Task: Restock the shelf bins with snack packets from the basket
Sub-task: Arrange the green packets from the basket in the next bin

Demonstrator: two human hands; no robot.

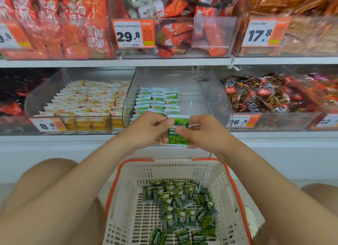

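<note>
1. Head view, hands: the left hand (149,128) and right hand (202,133) meet in front of the middle shelf, above the basket. Both grip the same small stack of green packets (178,135).
2. Left hand fingers are curled, with the thumb pressed to the stack's left edge. The right thumb lies across the stack's front and the other right fingers wrap behind it.
3. The held stack stands upright, just in front of the front wall of the clear centre bin (192,105).
4. Centre bin: rows of matching green packets (157,102) fill its left part in neat files. Its right part is bare.
5. Basket (173,169): cream plastic with an orange rim, set low between the person's knees. A loose pile of green packets (182,206) lies on its floor, mostly to the right.
6. Neighbouring bins: cream-yellow packets (87,100) to the left, brown and red packets (265,94) to the right.
7. Upper shelf: bins of red packets with price tags reading 29.8 (134,34) and 17.8 (259,33).
</note>
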